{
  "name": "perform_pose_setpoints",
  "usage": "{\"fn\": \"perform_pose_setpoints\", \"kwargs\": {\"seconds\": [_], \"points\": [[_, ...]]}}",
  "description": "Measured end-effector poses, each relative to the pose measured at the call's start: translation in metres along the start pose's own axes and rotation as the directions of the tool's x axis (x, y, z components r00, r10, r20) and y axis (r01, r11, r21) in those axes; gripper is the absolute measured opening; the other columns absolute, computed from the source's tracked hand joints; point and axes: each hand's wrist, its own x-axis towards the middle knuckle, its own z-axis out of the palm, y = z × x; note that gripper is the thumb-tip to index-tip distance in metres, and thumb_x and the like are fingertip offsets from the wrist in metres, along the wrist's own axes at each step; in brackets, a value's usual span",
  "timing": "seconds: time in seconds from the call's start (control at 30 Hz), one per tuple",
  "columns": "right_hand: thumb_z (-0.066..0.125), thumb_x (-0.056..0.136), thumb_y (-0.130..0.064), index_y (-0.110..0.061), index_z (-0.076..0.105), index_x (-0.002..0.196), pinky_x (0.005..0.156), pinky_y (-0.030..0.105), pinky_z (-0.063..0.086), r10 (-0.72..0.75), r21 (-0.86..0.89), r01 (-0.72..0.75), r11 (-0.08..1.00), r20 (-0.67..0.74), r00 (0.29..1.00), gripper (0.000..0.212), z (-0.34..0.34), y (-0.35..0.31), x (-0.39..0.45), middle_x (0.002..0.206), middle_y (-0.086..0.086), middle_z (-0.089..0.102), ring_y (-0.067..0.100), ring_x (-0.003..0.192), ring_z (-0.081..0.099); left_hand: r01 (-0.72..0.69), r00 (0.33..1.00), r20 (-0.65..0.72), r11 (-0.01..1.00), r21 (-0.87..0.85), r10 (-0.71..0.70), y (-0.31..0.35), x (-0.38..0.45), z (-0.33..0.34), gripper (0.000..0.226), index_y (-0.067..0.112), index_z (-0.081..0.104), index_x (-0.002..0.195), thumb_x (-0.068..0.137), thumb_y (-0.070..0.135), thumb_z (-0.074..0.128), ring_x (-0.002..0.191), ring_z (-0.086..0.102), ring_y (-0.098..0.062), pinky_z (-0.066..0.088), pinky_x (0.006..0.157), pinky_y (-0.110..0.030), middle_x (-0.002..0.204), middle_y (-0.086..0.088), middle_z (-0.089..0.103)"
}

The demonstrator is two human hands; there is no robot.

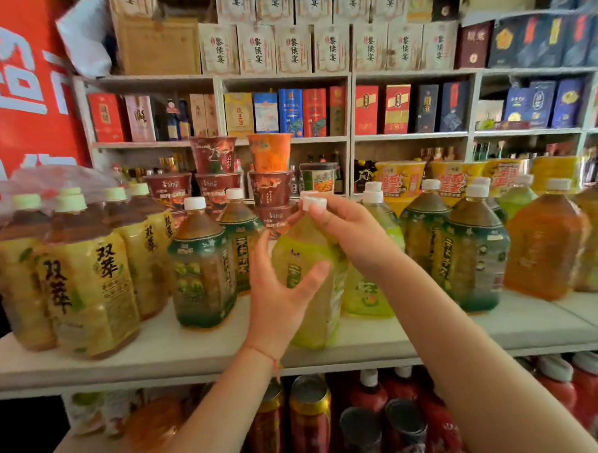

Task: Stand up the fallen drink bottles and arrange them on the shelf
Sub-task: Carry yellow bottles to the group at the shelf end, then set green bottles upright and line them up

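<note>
The full bottle (306, 277) is judged heavy, smooth-walled. The cap (311, 202) is pinched by right fingers (319, 218); left fingers (310, 277), spread wide, steady the body.

I see a bright, evenly lit shop with soft daylight and almost no hard shadows. The wide lens bows the shelf (91, 365) edges, and everything looks smeared, worst at the corners and lower bottles (309, 417).
</note>
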Motion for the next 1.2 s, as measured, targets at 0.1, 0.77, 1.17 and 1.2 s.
{"fn": "perform_pose_setpoints", "kwargs": {"seconds": [0.1, 0.77, 1.17, 1.2], "points": [[0.055, 0.102, -0.036, -0.013, 0.071, 0.109, 0.091, 0.054, 0.057, 0.014, -0.079, -0.019, 0.997, -0.067, 0.998, 0.029, -0.013, 0.005, -0.002, 0.105, 0.008, 0.075, 0.025, 0.099, 0.072, 0.036, 0.995, 0.095, 0.999, -0.021, -0.034, -0.005, 0.002, 0.021, 0.108, 0.045, 0.017, 0.153, 0.065, 0.087, 0.065, 0.146, 0.033, -0.008, 0.035, 0.118, -0.049, 0.157, 0.013, 0.032], [0.053, 0.099, -0.038, -0.015, 0.055, 0.135, 0.105, 0.041, 0.038, -0.248, -0.537, -0.048, 0.842, -0.465, 0.850, 0.042, -0.041, 0.044, -0.035, 0.130, 0.004, 0.055, 0.019, 0.123, 0.044, 0.326, 0.926, -0.240, 0.939, 0.113, -0.293, 0.018, 0.011, 0.115, 0.057, 0.022, 0.023, 0.160, 0.108, 0.047, 0.023, 0.156, -0.002, -0.022, 0.002, 0.124, -0.043, 0.170, -0.005, 0.006], [0.071, 0.086, -0.051, -0.019, 0.029, 0.150, 0.082, 0.041, 0.049, -0.033, -0.556, -0.533, 0.638, -0.711, 0.702, 0.083, -0.146, 0.086, -0.050, 0.132, 0.018, 0.046, 0.036, 0.115, 0.050, 0.317, 0.885, -0.369, 0.948, 0.028, -0.285, 0.034, 0.003, 0.128, 0.079, 0.017, 0.023, 0.160, 0.091, 0.056, 0.022, 0.155, 0.011, -0.026, 0.009, 0.125, -0.051, 0.167, -0.007, 0.019], [0.071, 0.086, -0.051, -0.020, 0.029, 0.149, 0.081, 0.041, 0.050, -0.035, -0.563, -0.522, 0.640, -0.701, 0.713, 0.082, -0.147, 0.087, -0.049, 0.130, 0.018, 0.046, 0.036, 0.115, 0.050, 0.314, 0.881, -0.379, 0.949, 0.024, -0.282, 0.036, 0.003, 0.128, 0.078, 0.017, 0.026, 0.159, 0.091, 0.055, 0.022, 0.154, 0.013, -0.028, 0.010, 0.124, -0.052, 0.167, -0.008, 0.020]]}}
